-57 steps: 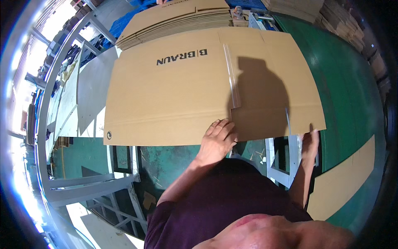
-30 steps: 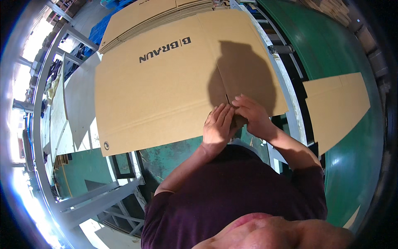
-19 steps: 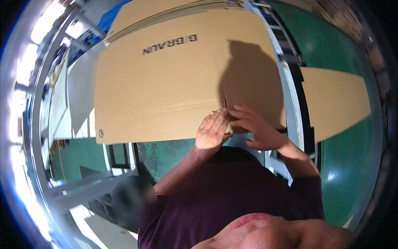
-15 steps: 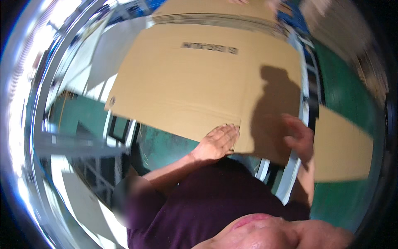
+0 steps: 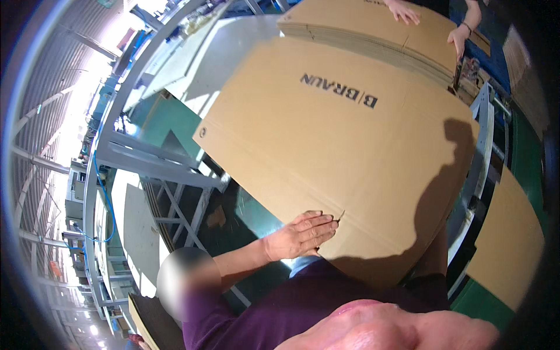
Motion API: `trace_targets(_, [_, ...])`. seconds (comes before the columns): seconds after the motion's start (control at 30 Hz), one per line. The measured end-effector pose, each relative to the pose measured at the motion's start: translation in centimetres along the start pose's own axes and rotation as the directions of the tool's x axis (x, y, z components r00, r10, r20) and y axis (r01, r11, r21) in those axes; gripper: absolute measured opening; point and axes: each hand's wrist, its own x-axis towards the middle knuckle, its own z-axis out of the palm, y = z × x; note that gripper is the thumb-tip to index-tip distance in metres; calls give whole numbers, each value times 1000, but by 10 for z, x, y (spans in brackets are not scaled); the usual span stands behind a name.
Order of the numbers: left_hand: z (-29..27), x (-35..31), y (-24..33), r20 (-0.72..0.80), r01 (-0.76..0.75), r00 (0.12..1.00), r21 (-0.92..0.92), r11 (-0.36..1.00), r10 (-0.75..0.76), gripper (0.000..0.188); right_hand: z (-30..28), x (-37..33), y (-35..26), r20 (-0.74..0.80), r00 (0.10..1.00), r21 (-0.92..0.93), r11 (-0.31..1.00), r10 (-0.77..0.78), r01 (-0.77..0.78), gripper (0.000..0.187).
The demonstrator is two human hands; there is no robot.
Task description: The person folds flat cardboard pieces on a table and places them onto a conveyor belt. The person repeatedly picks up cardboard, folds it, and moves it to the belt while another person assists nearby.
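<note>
A large brown cardboard sheet lies at the middle. At its 7 o'clock, the left hand rests on it, fingers straight and close together, beside a short slit; whether the thumb pinches the edge, I cannot tell. At 5 o'clock the right forearm reaches the sheet; the right hand is hidden, its state unclear. A cardboard pile stands at 12 o'clock, a co-worker's hand on top. Another cardboard piece lies at 4 o'clock.
</note>
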Motion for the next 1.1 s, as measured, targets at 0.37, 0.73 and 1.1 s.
trace_targets(0.37, [8, -8, -17, 3, 5, 1000, 8, 1000, -5, 51, 39, 22, -50, 96, 995, 82, 997, -12, 4, 50])
trace_targets(0.73, [-20, -46, -62, 38, 169, 984, 116, 979, -174, 48, 148, 52, -120, 329, 930, 476, 879, -162, -16, 51])
trace_targets(1.1, [-64, -170, -101, -234, 651, 756, 366, 665, -611, 39, 367, 22, -190, 286, 935, 845, 515, -210, -143, 51])
